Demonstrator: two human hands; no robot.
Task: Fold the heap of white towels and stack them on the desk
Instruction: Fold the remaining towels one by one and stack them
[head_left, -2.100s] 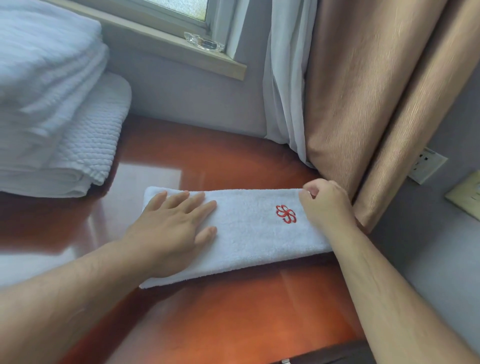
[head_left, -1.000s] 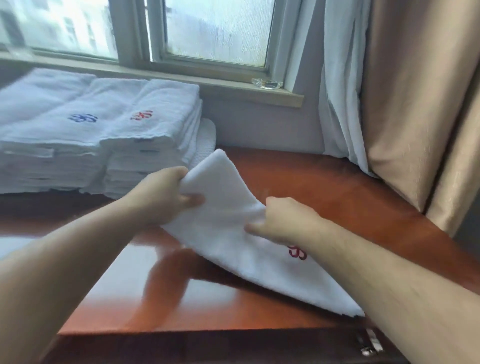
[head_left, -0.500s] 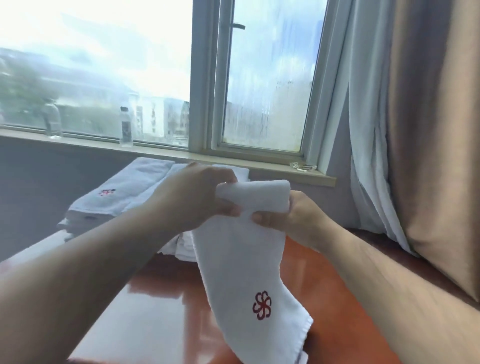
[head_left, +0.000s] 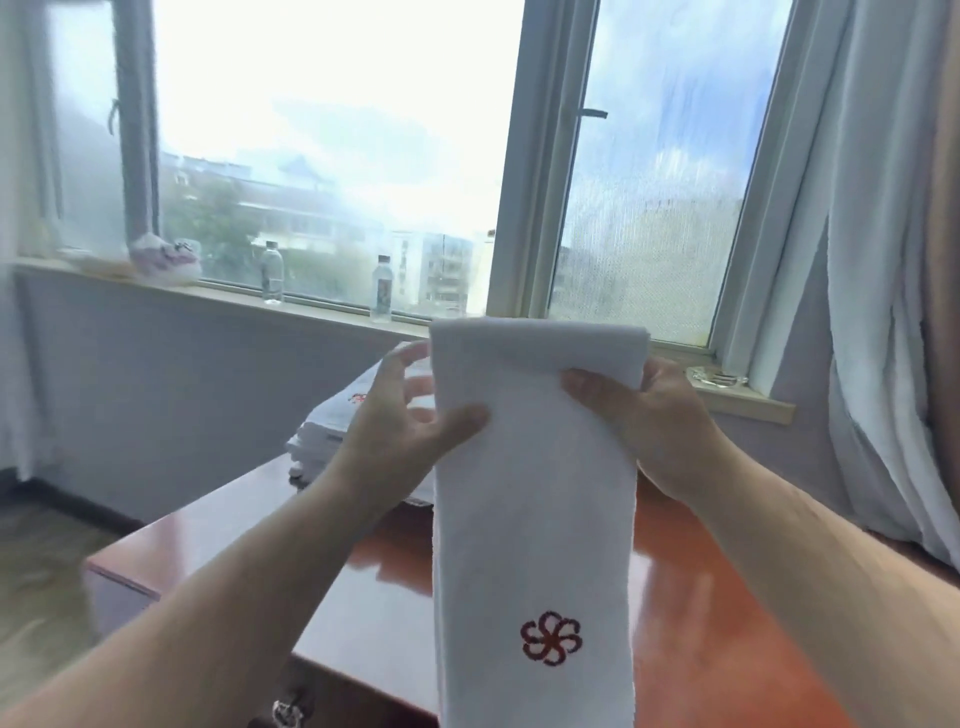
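Probably hotel room: logo towel stack, glossy desk, heavy curtains, bottled water.

1. The white towel is a long narrow strip, held upright in the air above the glossy red-brown desk. Its top end is folded over backwards, and a red flower emblem sits near its lower end.
2. The stack of folded towels lies on the far side of the desk, partly hidden.
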